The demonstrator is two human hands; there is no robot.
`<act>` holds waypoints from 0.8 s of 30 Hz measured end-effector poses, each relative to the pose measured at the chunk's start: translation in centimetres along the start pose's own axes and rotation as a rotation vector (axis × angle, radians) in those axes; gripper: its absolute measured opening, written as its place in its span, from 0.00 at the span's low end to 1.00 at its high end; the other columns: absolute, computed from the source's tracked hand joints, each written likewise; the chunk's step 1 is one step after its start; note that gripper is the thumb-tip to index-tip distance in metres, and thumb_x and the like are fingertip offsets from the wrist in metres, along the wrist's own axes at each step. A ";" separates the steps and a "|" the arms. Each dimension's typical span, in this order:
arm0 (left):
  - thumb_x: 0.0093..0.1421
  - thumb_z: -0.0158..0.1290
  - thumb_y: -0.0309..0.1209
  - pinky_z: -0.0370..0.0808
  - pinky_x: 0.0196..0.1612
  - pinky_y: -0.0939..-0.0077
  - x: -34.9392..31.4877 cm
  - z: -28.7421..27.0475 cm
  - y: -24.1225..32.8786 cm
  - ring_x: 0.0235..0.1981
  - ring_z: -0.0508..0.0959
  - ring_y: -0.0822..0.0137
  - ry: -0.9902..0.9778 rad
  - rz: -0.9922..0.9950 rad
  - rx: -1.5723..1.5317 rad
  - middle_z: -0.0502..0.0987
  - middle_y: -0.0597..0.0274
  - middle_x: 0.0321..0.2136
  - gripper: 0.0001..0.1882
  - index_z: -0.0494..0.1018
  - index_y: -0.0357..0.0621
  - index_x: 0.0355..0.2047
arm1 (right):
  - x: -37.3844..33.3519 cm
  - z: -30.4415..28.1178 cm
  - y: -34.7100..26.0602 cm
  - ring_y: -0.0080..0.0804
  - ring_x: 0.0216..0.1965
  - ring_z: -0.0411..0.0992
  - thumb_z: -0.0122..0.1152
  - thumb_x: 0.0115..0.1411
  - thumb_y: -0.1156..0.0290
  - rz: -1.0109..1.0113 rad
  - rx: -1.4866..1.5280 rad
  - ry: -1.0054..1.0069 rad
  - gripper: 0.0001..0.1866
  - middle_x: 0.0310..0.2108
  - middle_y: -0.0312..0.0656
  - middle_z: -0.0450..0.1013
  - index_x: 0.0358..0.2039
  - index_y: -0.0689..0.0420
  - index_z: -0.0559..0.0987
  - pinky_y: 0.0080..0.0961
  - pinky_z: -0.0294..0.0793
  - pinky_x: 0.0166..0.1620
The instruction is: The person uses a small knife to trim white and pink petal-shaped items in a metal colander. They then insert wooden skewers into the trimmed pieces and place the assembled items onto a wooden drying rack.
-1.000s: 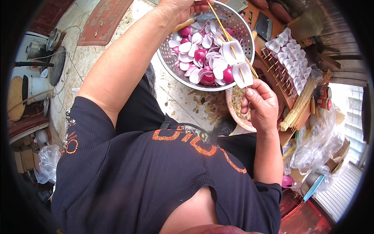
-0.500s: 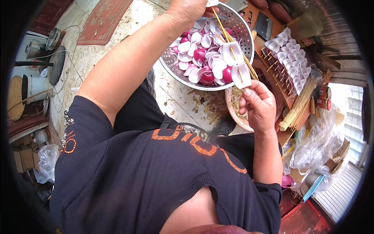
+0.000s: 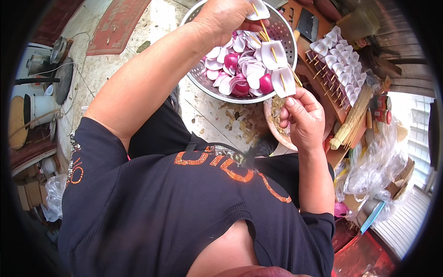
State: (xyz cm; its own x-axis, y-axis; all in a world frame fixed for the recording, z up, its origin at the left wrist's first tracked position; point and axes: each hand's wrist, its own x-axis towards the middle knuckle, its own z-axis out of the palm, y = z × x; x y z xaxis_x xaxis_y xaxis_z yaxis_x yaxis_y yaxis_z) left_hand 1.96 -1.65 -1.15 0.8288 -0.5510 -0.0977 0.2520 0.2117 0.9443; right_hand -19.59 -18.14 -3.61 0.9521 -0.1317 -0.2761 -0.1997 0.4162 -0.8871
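Note:
A thin wooden skewer (image 3: 263,33) slants over the metal colander (image 3: 217,92), threaded through white onion pieces (image 3: 274,54). At its upper end my left hand (image 3: 226,19) is closed around the skewer beside another onion piece (image 3: 258,10). My right hand (image 3: 302,115) pinches at the lower end, its thumb and finger against the lowest onion piece (image 3: 283,83); the skewer's tip is hidden there. Cut purple-and-white onion petals (image 3: 240,69) fill the colander below. More bare skewers (image 3: 296,77) lie across the colander's right side.
Right of the colander, a wooden board (image 3: 318,85) carries rows of finished onion skewers (image 3: 339,64), a bundle of bare sticks (image 3: 348,129) and a cleaver (image 3: 308,24). A pinkish basin (image 3: 272,124) with peelings stands below the colander. Plastic bags (image 3: 374,161) lie at far right.
My left hand has come slightly nearer, and the onion piece beside it now shows more fully with the skewer through it. My right hand keeps its pinch, shifted slightly left.

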 end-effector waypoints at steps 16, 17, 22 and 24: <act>0.55 0.46 0.18 0.79 0.35 0.68 -0.6 1.4 -3.5 0.30 0.78 0.62 -0.022 -0.023 -0.109 0.77 0.58 0.26 0.07 0.74 0.38 0.30 | 0.8 0.2 -0.4 0.23 0.20 0.72 0.59 0.60 0.77 0.007 0.034 0.058 0.10 0.23 0.40 0.73 0.41 0.65 0.74 0.15 0.74 0.22; 0.56 0.47 0.19 0.78 0.35 0.70 -0.5 1.6 -2.9 0.30 0.79 0.63 -0.007 -0.102 -0.091 0.76 0.58 0.27 0.07 0.73 0.39 0.33 | 0.8 0.0 -0.6 0.23 0.20 0.72 0.59 0.60 0.76 -0.002 0.006 0.061 0.10 0.23 0.40 0.73 0.41 0.65 0.75 0.15 0.73 0.22; 0.58 0.50 0.27 0.76 0.29 0.77 0.4 0.0 -2.4 0.28 0.79 0.66 -0.122 -0.208 0.090 0.78 0.56 0.27 0.05 0.72 0.39 0.33 | 1.1 -1.4 -1.1 0.21 0.18 0.69 0.58 0.61 0.73 -0.076 0.036 0.080 0.11 0.22 0.38 0.73 0.42 0.64 0.75 0.13 0.70 0.23; 0.56 0.51 0.23 0.75 0.25 0.76 0.0 0.7 -2.9 0.25 0.78 0.67 -0.119 -0.228 0.581 0.77 0.55 0.26 0.05 0.71 0.38 0.34 | 1.1 -1.6 -1.0 0.21 0.18 0.69 0.59 0.61 0.73 -0.074 0.035 0.091 0.11 0.23 0.38 0.74 0.42 0.64 0.75 0.14 0.70 0.23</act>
State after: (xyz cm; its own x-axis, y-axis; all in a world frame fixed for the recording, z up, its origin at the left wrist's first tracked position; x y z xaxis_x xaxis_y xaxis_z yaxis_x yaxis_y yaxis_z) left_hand 0.87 -2.83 -3.66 0.7168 -0.6234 -0.3125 0.0757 -0.3759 0.9235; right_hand -18.69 -20.18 -3.64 0.9387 -0.2434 -0.2441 -0.1200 0.4332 -0.8933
